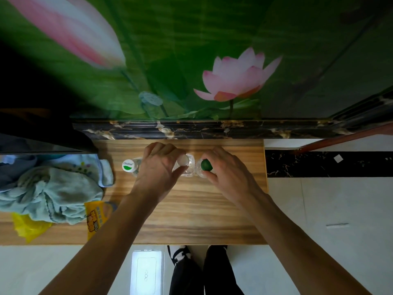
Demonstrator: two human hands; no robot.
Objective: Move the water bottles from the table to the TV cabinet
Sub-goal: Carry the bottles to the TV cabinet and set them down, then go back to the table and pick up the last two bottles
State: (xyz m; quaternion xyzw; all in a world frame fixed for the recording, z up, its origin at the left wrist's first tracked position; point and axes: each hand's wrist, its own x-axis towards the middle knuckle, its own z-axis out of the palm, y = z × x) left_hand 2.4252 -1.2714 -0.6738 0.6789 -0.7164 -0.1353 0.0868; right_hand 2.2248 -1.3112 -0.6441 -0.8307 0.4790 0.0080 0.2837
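We're looking straight down at a wood-grain cabinet top (191,209) set against a wall w/ a lotus mural (234,77). Three clear water bottles are standing upright in a row near the back edge. The left hand (158,167) is curling round the middle bottle (185,165), the one w/ a pale cap, fingers & thumb wrapping its neck. The right hand (225,169) is gripping the right bottle (206,166), green cap, thumb & fingers pinching just under the cap. These two bottles are sitting just beside each other, nearly touching. The third bottle (128,166), white-and-green printed cap, is standing free to the left of the left hand, no hand on it. Further left we're seeing a pile of light blue cloth (53,192), w/ a yellow bag (27,226) & a yellow printed packet (95,218) at its front edge. Below the cabinet top, dark trousers (202,273) & pale floor tiles (319,209) are showing.
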